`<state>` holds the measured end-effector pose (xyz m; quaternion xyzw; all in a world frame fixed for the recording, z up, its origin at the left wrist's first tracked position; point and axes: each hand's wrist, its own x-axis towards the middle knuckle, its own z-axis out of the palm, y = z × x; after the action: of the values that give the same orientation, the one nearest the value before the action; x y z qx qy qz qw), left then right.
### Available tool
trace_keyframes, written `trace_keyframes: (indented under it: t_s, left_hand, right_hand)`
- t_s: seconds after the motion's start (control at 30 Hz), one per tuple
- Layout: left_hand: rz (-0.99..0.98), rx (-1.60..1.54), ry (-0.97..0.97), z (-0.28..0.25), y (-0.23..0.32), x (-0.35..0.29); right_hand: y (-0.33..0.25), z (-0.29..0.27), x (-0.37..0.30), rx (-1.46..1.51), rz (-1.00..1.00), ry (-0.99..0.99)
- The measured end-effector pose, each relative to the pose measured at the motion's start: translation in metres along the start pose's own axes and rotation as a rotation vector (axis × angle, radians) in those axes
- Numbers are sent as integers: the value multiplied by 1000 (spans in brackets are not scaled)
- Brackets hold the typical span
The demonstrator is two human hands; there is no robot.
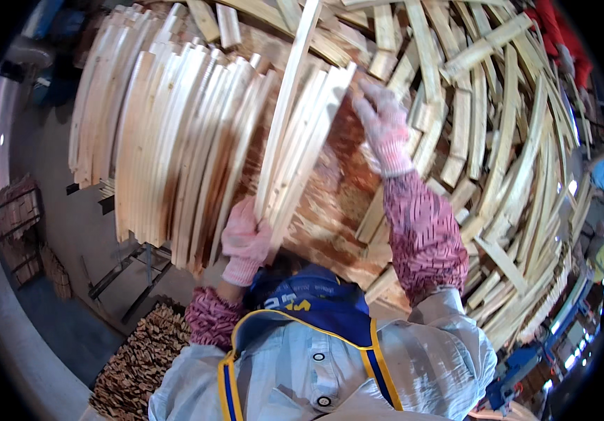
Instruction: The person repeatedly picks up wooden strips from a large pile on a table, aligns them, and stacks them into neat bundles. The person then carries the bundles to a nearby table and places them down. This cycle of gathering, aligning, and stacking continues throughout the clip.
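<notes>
My left hand (246,235), in a pale pink glove, is closed around the near end of a long wooden strip (289,98). That strip slants away over a small group of pale strips (312,137) lying side by side. My right hand (384,126), gloved the same way, is raised beside the far right end of this group. Its fingers are stretched out and a little blurred, and I see nothing held in them. To the left of my left hand, a wide row of pale strips (169,140) lies packed edge to edge.
A large jumbled pile of rougher wooden strips (481,119) fills the right side. Beneath the wood is a worn reddish-brown tabletop (337,186). Small wood pieces are stacked (141,358) at lower left. A person in red (561,42) stands at far right.
</notes>
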<state>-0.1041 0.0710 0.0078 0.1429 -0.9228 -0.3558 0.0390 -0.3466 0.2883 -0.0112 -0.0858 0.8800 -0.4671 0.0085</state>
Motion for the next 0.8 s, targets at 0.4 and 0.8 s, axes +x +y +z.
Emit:
trace_keyframes:
  t_s: [0.4,0.8]
  left_hand:
    - [-226,667,-76,-13,-94,-44]
    - [-438,702,-160,-5,-75,-22]
  right_hand:
    - [-50,79,194,-698,30,-393]
    - [-2,-83,-46,928,782,-256]
